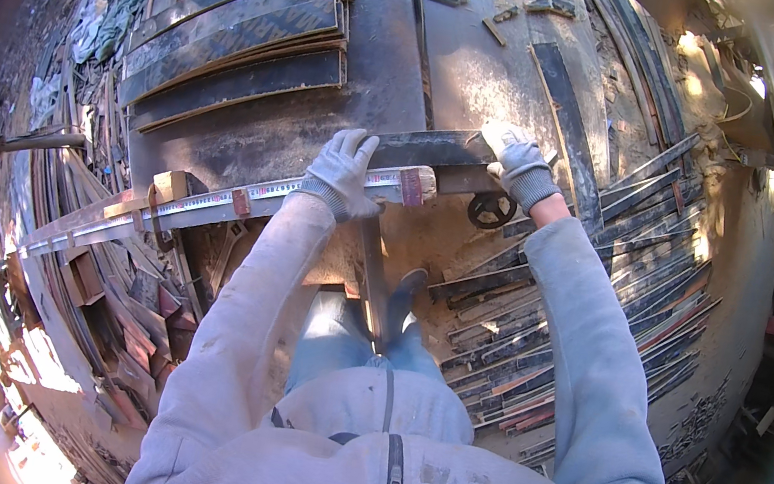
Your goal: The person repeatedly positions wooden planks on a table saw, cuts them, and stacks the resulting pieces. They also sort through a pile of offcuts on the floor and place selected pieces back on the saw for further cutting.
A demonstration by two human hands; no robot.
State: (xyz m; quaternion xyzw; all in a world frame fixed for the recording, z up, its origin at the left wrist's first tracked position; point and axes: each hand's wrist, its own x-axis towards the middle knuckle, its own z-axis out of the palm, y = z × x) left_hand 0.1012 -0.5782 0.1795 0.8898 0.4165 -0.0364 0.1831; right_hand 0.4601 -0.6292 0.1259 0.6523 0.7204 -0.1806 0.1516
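A narrow dark board (434, 150) lies across the near edge of the large dark work surface (386, 70). My right hand (519, 165), in a grey-white knit glove, grips the board's right end. My left hand (345, 175), gloved alike, rests with its fingers stretched out over the rail at the board's left part; its palm side is hidden. Along the near edge runs a long rail with a measuring tape (258, 191) fixed on it, ending in a red-marked block (415, 186). A wooden block (170, 184) sits farther left on the rail.
Stacked dark boards (236, 46) lie on the surface at the far left. Below its right side is a black handwheel (490, 211). Many narrow strips (587, 324) are piled on the ground at right. Scrap wood (129, 303) lies at left. A long dark board (567, 129) slants at the far right.
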